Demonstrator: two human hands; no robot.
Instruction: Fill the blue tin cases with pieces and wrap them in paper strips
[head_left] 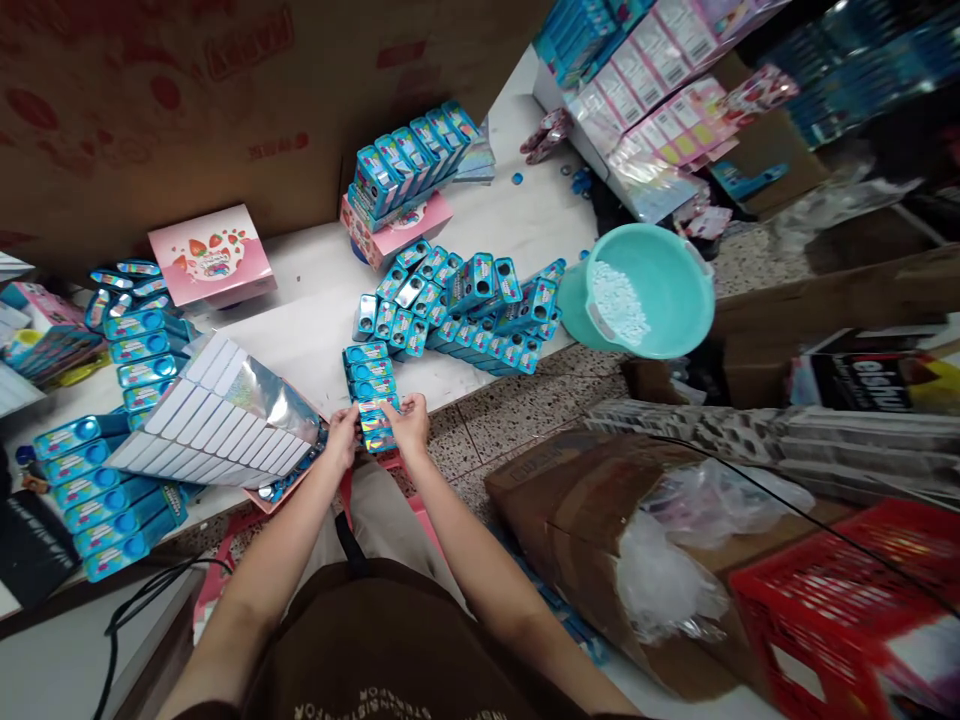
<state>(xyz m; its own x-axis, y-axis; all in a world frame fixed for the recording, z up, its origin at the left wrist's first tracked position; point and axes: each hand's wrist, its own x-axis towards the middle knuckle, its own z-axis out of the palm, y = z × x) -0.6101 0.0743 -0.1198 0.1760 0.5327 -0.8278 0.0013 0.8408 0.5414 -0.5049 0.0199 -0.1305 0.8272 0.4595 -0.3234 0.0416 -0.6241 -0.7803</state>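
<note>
A short column of blue tins (369, 372) lies at the table's front edge, in front of my body. My left hand (343, 436) is at the left side of its nearest tins, fingers bent against them. My right hand (409, 422) is at their right side, its thumb over the top of a tin and its fingers curled. Just beyond, many more blue tins (427, 300) stand in a cluster. To the left, a fan of white and silvery cartons (225, 410) rests over a pink box of tins.
A turquoise bucket (667, 290) with white pieces stands at the right end of the tins. More blue tins (112, 500) are at the left. Pink boxes (214, 255) sit against a large brown carton (150, 120). A red crate (840, 590) is at the lower right.
</note>
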